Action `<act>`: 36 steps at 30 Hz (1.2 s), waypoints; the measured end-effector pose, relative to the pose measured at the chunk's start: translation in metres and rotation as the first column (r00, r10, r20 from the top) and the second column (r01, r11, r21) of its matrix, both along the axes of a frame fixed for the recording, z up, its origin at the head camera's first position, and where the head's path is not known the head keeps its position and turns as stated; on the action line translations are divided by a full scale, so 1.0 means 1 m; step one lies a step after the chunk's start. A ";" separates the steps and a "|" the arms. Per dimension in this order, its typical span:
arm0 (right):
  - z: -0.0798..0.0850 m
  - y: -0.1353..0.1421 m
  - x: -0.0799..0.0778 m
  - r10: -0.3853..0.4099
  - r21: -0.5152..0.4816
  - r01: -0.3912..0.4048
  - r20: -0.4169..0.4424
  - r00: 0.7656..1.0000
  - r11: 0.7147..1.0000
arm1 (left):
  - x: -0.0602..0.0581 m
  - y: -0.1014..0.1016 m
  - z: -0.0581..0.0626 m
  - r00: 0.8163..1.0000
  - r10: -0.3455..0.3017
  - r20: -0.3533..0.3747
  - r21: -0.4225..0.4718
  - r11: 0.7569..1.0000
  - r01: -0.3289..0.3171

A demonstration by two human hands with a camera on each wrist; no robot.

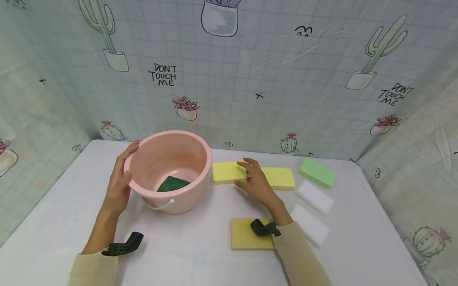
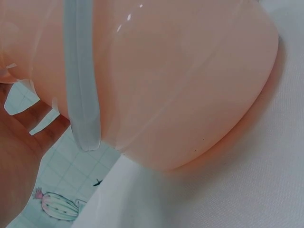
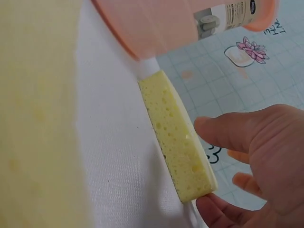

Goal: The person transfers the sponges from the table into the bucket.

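A pink bucket (image 1: 186, 196) with a pale handle stands on the left of the table, a dark green sponge (image 1: 172, 183) lying inside it. My left hand (image 1: 119, 182) grips the bucket's left rim; in the left wrist view its fingers touch the bucket's wall (image 2: 180, 85) beside the handle. Right of the bucket is a yellow sponge (image 1: 228, 173). My right hand (image 1: 258, 182) hovers over its right end, thumb and fingers spread apart. The right wrist view shows the thumb (image 3: 218, 130) close to this sponge's edge, with the fingertips near its end; whether they touch it I cannot tell.
A second yellow sponge (image 1: 280, 178) lies beyond my right hand, and a flat yellow one (image 1: 243, 234) under my right wrist. Farther right are a green sponge (image 1: 317, 173) and two white blocks (image 1: 315, 196). A patterned cloth (image 1: 229, 79) hangs behind the table (image 1: 179, 258).
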State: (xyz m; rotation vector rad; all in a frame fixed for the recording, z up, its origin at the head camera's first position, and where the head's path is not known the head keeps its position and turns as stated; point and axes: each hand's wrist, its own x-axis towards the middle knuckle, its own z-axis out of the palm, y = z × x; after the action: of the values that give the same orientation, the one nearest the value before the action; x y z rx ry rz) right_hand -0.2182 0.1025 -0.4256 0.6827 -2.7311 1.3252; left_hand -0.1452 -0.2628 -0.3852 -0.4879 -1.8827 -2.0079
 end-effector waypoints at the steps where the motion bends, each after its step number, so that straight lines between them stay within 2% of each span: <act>1: 0.000 0.000 0.000 0.002 0.001 -0.002 0.004 1.000 1.000 | 0.000 0.000 0.000 1.000 0.000 0.000 0.000 1.000 0.000; 5: 0.001 0.000 0.000 0.006 0.038 -0.007 0.027 1.000 0.999 | 0.000 0.000 0.000 1.000 -0.001 -0.001 0.001 1.000 0.001; 13: 0.004 -0.003 0.003 0.062 0.066 -0.068 0.085 0.994 0.996 | 0.001 -0.001 0.001 1.000 -0.005 0.004 0.006 1.000 0.005; 19: 0.001 -0.004 0.003 0.039 0.094 -0.048 0.101 0.994 0.994 | 0.000 -0.001 0.000 1.000 -0.006 0.003 0.004 1.000 0.006; 25: -0.003 -0.003 0.001 0.022 0.081 -0.032 0.123 0.992 0.996 | 0.000 0.000 -0.001 1.000 0.009 0.022 0.017 1.000 -0.009; 36: -0.009 0.000 -0.001 0.024 0.057 -0.031 0.127 0.992 0.998 | 0.001 0.001 0.000 1.000 0.003 0.008 0.022 1.000 -0.004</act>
State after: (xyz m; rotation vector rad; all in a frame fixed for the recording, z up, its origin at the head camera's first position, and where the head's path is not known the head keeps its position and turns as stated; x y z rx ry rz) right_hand -0.2194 0.1029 -0.4343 0.6648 -2.8803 1.3429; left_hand -0.1445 -0.2615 -0.3848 -0.4705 -1.8625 -2.0296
